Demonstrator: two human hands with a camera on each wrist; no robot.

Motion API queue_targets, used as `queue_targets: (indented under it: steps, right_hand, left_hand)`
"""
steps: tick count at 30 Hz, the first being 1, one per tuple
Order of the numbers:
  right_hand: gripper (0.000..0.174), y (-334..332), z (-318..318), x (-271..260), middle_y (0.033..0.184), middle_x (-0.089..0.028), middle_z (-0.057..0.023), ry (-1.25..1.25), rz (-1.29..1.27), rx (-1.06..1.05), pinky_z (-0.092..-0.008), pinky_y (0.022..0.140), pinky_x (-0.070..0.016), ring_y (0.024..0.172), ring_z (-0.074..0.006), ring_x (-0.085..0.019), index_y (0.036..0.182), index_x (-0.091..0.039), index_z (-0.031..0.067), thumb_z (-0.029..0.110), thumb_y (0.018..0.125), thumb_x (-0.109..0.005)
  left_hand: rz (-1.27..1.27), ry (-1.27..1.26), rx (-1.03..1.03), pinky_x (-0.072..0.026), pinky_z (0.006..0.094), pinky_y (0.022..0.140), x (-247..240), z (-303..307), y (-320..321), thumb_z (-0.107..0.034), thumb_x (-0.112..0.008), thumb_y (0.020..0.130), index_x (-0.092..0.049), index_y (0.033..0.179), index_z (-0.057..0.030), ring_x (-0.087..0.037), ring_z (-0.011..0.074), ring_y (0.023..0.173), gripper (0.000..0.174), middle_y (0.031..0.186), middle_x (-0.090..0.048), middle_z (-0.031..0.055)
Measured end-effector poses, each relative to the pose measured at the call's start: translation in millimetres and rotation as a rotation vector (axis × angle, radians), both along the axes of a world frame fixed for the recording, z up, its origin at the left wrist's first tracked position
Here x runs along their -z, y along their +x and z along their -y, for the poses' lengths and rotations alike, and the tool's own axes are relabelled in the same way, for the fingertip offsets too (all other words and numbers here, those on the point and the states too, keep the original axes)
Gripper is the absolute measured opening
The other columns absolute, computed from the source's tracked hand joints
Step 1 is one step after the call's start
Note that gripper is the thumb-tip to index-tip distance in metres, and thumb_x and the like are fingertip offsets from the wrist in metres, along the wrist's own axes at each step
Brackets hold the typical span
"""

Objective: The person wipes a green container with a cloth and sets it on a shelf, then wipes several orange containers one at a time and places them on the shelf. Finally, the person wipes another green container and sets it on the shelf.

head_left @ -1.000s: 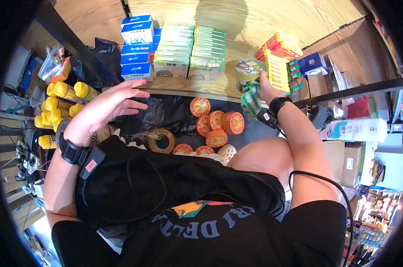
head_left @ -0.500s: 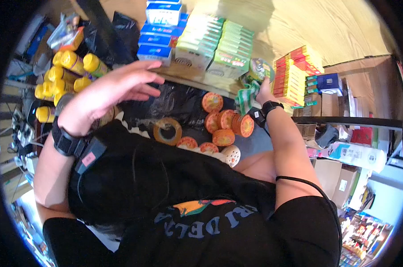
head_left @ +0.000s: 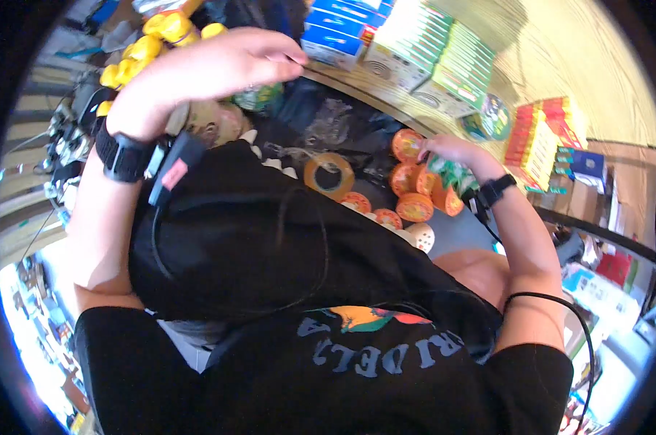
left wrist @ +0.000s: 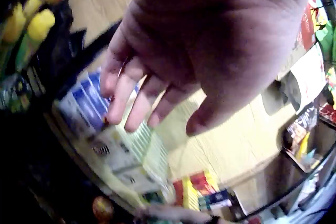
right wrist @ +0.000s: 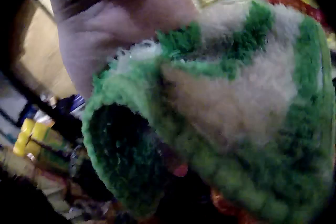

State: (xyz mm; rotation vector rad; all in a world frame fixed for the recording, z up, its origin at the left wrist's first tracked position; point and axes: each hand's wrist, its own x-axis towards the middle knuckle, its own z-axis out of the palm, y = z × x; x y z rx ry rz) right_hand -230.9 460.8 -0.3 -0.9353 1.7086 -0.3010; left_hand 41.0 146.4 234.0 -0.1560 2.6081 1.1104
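My right hand grips a fluffy green and white cloth and hovers low over a cluster of round orange tins on a dark surface. That cloth fills the right wrist view, bunched under the palm. A round green tin stands on the wooden shelf, apart from the hand. My left hand is raised in the air, fingers loosely spread and holding nothing, near stacked blue boxes. In the left wrist view the fingers hang above the blue boxes.
Green boxes are stacked on the shelf beside the blue ones, and red and yellow boxes stand further right. Yellow bottles are crowded at the far left. A brown tape roll lies on black plastic.
My right hand left the round green tin on the shelf and came down with the cloth to the orange tins. The left hand rose higher and my head tilted.
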Motion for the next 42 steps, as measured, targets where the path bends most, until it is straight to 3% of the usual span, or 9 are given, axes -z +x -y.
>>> queue_targets:
  steps: [4,10,16,21,24,28,31,34,42]
  right_hand:
    - [0.036,78,62,-93,0.088,-0.066,-0.0107,-0.03,-0.067,-0.124,-0.0337,0.078,-0.0479,0.082,-0.0218,-0.06,0.105,-0.062,0.0045,0.036,0.092,-0.05]
    - [0.028,119,46,-172,0.082,-0.063,-0.0081,-0.249,-0.128,-0.121,-0.0294,0.068,-0.0483,0.071,-0.0163,-0.061,0.106,-0.058,0.0026,0.025,0.093,-0.049]
    - [0.028,133,42,-227,0.078,-0.061,-0.0102,-0.179,-0.169,0.059,-0.0329,0.064,-0.0477,0.068,-0.0212,-0.061,0.111,-0.057,0.005,0.025,0.091,-0.053]
    - [0.026,134,30,-255,0.069,-0.058,-0.0084,-0.498,-0.335,0.165,-0.0309,0.058,-0.0441,0.061,-0.018,-0.056,0.11,-0.058,0.0066,0.022,0.089,-0.055]
    - [0.025,140,14,-263,0.069,-0.058,-0.0079,-0.532,-0.312,0.266,-0.0303,0.057,-0.0431,0.06,-0.0174,-0.055,0.11,-0.058,0.0064,0.021,0.089,-0.055]
    - [0.024,132,4,-250,0.067,-0.057,-0.0074,-0.504,-0.284,0.213,-0.0306,0.056,-0.0419,0.059,-0.0188,-0.054,0.106,-0.059,0.0056,0.021,0.088,-0.056]
    - [0.024,124,0,-243,0.068,-0.06,-0.0096,-0.465,-0.336,0.208,-0.0338,0.057,-0.0437,0.061,-0.0242,-0.058,0.104,-0.059,0.0048,0.022,0.088,-0.056]
    - [0.024,117,-5,-234,0.069,-0.062,-0.0113,-0.467,-0.362,0.18,-0.0362,0.058,-0.0447,0.064,-0.0277,-0.059,0.103,-0.059,0.0043,0.023,0.087,-0.056]
    - [0.024,106,-5,-233,0.071,-0.058,-0.009,-0.439,-0.349,0.208,-0.0333,0.059,-0.0436,0.063,-0.0219,-0.056,0.106,-0.059,0.0056,0.021,0.088,-0.055]
  left_hand:
    - [0.018,-0.232,-0.343,-0.0449,0.0279,0.08,5,88,55,-0.032,-0.052,0.09,-0.059,0.113,-0.0038,-0.057,0.0131,0.091,0.038,0.097,-0.062,0.004]
    - [-0.044,0.449,-0.641,-0.043,0.0221,0.081,30,85,135,-0.043,-0.048,0.094,-0.058,0.116,-0.0071,-0.056,0.0079,0.09,0.044,0.097,-0.062,-0.0007]
    - [0.028,0.106,-0.224,-0.0435,0.0227,0.079,-9,76,49,-0.033,-0.055,0.092,-0.056,0.114,-0.0045,-0.055,0.008,0.09,0.036,0.096,-0.058,-0.0009]
    - [0.327,-0.221,0.138,-0.0469,0.0271,0.057,99,59,-53,-0.033,-0.056,0.085,-0.062,0.086,-0.0009,-0.056,0.0125,0.061,0.033,0.07,-0.059,0.0029]
    - [0.623,-0.302,-0.231,-0.0453,0.0299,0.052,176,54,-79,-0.034,-0.055,0.086,-0.062,0.085,0.0008,-0.055,0.015,0.059,0.035,0.073,-0.061,0.0059]
    - [0.156,0.084,-0.798,-0.0497,0.0441,0.072,306,76,-85,-0.039,-0.057,0.081,-0.064,0.09,0.0051,-0.063,0.0343,0.088,0.045,0.095,-0.064,0.0223]
    - [0.009,-0.233,-0.986,-0.0475,0.0414,0.085,409,100,-49,-0.041,-0.058,0.078,-0.064,0.091,0.0046,-0.062,0.0353,0.093,0.048,0.097,-0.062,0.0273]
    - [0.096,-0.533,-1.491,-0.0434,0.0417,0.094,339,30,-32,-0.035,-0.066,0.077,-0.047,0.121,0.0037,-0.055,0.0342,0.108,0.062,0.115,-0.053,0.0268]
    - [0.218,-0.285,-1.887,-0.0478,0.0435,0.089,332,20,-40,-0.036,-0.062,0.083,-0.045,0.119,0.0029,-0.056,0.0341,0.107,0.056,0.117,-0.054,0.0194]
